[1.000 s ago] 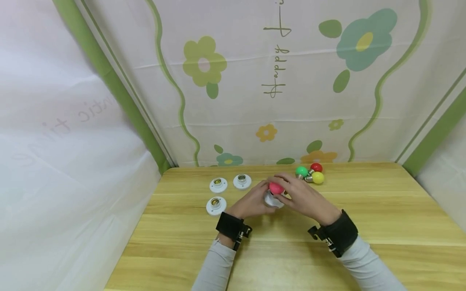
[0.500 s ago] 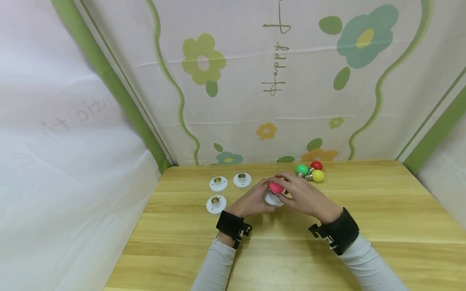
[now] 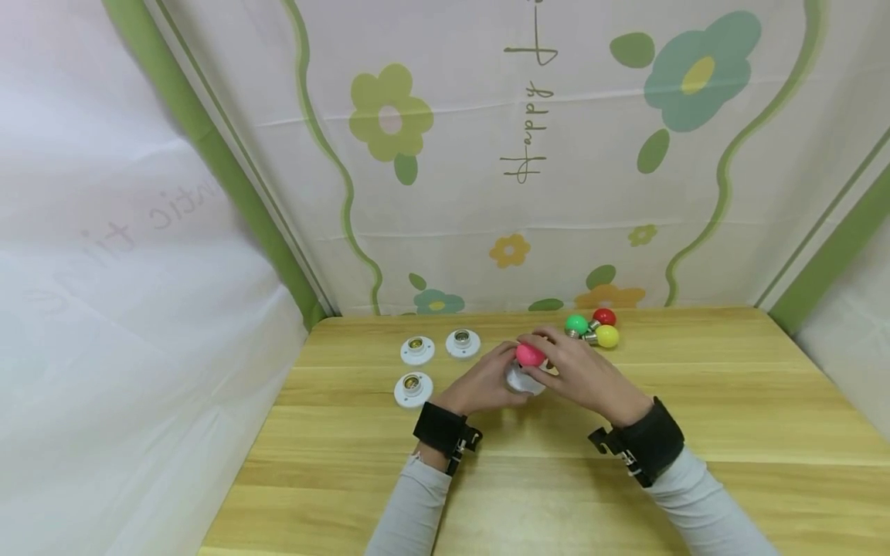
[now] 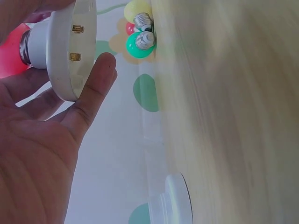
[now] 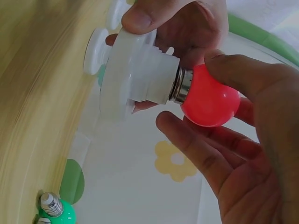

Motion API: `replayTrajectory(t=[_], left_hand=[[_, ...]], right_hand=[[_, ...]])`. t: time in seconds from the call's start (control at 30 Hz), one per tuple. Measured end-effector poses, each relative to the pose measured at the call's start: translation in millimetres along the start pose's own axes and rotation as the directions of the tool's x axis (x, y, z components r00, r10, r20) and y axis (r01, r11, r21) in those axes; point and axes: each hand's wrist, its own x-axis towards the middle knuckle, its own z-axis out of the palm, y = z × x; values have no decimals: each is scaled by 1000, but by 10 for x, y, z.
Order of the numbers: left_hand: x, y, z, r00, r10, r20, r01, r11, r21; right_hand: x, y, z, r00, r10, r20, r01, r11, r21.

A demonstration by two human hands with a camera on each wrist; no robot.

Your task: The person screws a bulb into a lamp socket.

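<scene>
My left hand (image 3: 488, 380) grips a round white lamp holder (image 5: 124, 77) by its base, thumb on one side and fingers on the other. In the left wrist view the underside of that lamp holder shows two brass terminals, and it is raised off the table. A pinkish-red light bulb (image 5: 212, 99) sits with its metal screw base partly in the socket, some thread still showing at the mouth. My right hand (image 3: 582, 372) holds this bulb by its globe, the thumb on one side and fingers around the other.
On the wooden table (image 3: 528, 494), three more white lamp holders stand at the left: a front one (image 3: 413, 390), a back one (image 3: 417, 350) and another (image 3: 462, 344). Behind my right hand lie a green bulb (image 3: 576, 324), a red bulb (image 3: 604, 317) and a yellow bulb (image 3: 607, 336). A flowered curtain (image 3: 459, 193) hangs behind.
Both hands stay almost in place on the lamp holder and bulb. The right hand's fingers have shifted slightly around the bulb, and more of its globe shows now.
</scene>
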Motion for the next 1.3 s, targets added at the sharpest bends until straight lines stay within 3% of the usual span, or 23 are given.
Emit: replayTrajectory(t=[0.57,1.1,1.3], left_hand=[[-8,-2,-17,1000,14,-12,-14,1000,20],[-7,14,-3,999,28,-19,-27,1000,15],[-14,28,-23,1000,22,-19,-22,1000,0]], right_hand=[[-6,-13,-19,999,-35,16,35,999,39],[-3,-19,-24,1000,-18,-6,17,1000,-9],[2,-24,-30,998,-54,-16,54,999,2]])
